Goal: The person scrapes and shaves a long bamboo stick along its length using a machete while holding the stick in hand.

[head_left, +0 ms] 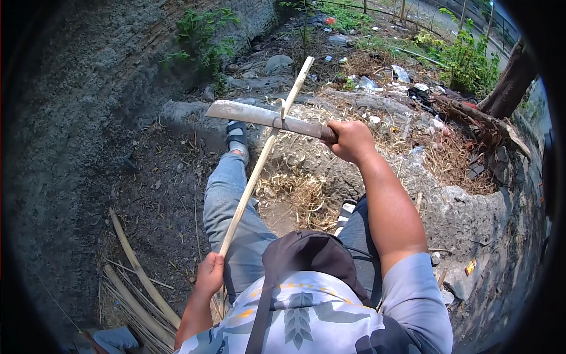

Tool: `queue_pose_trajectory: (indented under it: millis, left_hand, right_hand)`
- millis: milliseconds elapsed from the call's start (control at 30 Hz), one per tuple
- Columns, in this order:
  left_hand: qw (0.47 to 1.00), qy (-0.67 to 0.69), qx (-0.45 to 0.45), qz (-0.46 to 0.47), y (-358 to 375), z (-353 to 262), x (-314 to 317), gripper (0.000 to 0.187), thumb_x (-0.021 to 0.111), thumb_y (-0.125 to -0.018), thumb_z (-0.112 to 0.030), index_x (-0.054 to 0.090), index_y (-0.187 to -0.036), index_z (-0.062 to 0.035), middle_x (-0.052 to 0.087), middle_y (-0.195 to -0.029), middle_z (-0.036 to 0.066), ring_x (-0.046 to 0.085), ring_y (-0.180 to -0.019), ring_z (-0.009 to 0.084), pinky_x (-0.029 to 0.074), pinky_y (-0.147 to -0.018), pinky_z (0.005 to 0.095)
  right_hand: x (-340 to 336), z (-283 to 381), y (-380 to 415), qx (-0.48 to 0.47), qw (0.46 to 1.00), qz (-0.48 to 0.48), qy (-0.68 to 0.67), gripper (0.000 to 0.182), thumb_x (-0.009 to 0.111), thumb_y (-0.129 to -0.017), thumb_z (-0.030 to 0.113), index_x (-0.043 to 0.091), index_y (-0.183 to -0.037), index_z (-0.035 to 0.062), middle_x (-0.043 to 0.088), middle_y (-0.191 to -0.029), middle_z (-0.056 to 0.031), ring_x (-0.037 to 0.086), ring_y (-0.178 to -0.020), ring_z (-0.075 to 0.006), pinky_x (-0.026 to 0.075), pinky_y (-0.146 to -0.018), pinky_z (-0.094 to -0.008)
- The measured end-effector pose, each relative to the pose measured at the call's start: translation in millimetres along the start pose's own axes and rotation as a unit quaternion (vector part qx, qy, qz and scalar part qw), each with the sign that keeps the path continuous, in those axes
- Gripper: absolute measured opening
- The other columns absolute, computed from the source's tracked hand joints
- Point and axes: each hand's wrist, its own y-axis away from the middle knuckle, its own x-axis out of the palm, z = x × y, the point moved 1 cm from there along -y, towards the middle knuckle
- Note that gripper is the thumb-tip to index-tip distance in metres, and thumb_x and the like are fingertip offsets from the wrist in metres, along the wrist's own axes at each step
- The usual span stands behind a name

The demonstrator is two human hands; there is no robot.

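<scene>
A long pale wooden strip (250,186) slants from my lap up over the rocky ground. Around its lower end my left hand (210,274) is closed, beside my thigh. My right hand (352,141) grips the dark handle of a machete (253,114), whose broad, worn blade points left and lies across the upper part of the strip. A small curl of wood (282,108) stands up where blade and strip cross.
Pale shavings (312,197) lie between my feet. Long bent strips (138,268) are piled at the lower left. A rough wall (76,118) rises on the left; a tree trunk (508,85) and litter are at the upper right. Part of another person (115,340) shows at the bottom left.
</scene>
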Motion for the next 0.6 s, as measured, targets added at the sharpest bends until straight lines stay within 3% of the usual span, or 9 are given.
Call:
queue_pose_trajectory:
  millis: [100, 200, 300, 467, 600]
  left_hand:
    - [0.998, -0.039, 0.028, -0.038, -3, -1, 0, 0.046, 0.054, -0.109, -0.040, 0.061, -0.085, -0.0010, 0.054, -0.063, 0.012, 0.053, -0.059, 0.0182, 0.043, -0.057, 0.0397]
    - [0.996, -0.038, 0.021, -0.075, -6, -13, -2, 0.047, 0.056, -0.109, -0.038, 0.059, -0.081, -0.0006, 0.054, -0.062, 0.014, 0.050, -0.056, 0.0203, 0.042, -0.056, 0.0403]
    - [0.995, -0.043, 0.022, -0.086, -10, -13, 4, 0.048, 0.059, -0.107, -0.038, 0.059, -0.078, -0.0005, 0.054, -0.061, 0.015, 0.048, -0.054, 0.0208, 0.042, -0.055, 0.0400]
    - [0.995, -0.061, 0.046, -0.071, -16, -16, 9, 0.048, 0.065, -0.104, -0.040, 0.060, -0.076, -0.0012, 0.053, -0.059, 0.015, 0.047, -0.051, 0.0221, 0.041, -0.052, 0.0399]
    - [0.996, -0.040, 0.042, -0.068, -17, -9, 11, 0.049, 0.066, -0.103, -0.040, 0.060, -0.073, -0.0019, 0.055, -0.058, 0.015, 0.048, -0.050, 0.0237, 0.041, -0.052, 0.0396]
  right_hand:
    - [-2, 2, -1, 0.007, 1.000, 0.014, 0.001, 0.024, 0.077, -0.084, 0.036, 0.072, -0.098, 0.0174, 0.073, -0.085, -0.0147, 0.072, -0.083, -0.0388, 0.057, -0.075, -0.0511]
    - [-7, 8, 0, 0.015, 0.999, 0.035, 0.012, 0.020, 0.074, -0.079, 0.023, 0.070, -0.097, 0.0160, 0.075, -0.090, -0.0124, 0.073, -0.088, -0.0348, 0.057, -0.080, -0.0482]
    - [-1, 8, 0, -0.005, 0.999, 0.050, 0.008, 0.024, 0.078, -0.083, 0.036, 0.070, -0.095, 0.0164, 0.073, -0.086, -0.0140, 0.072, -0.083, -0.0382, 0.057, -0.075, -0.0508]
    - [12, 34, 5, -0.103, 0.985, 0.139, 0.011, 0.022, 0.078, -0.077, 0.032, 0.069, -0.089, 0.0160, 0.074, -0.084, -0.0112, 0.072, -0.083, -0.0365, 0.057, -0.077, -0.0498]
    - [19, 49, 7, -0.179, 0.972, 0.147, 0.046, 0.014, 0.076, -0.072, 0.023, 0.067, -0.081, 0.0165, 0.072, -0.077, -0.0075, 0.072, -0.076, -0.0313, 0.054, -0.078, -0.0437]
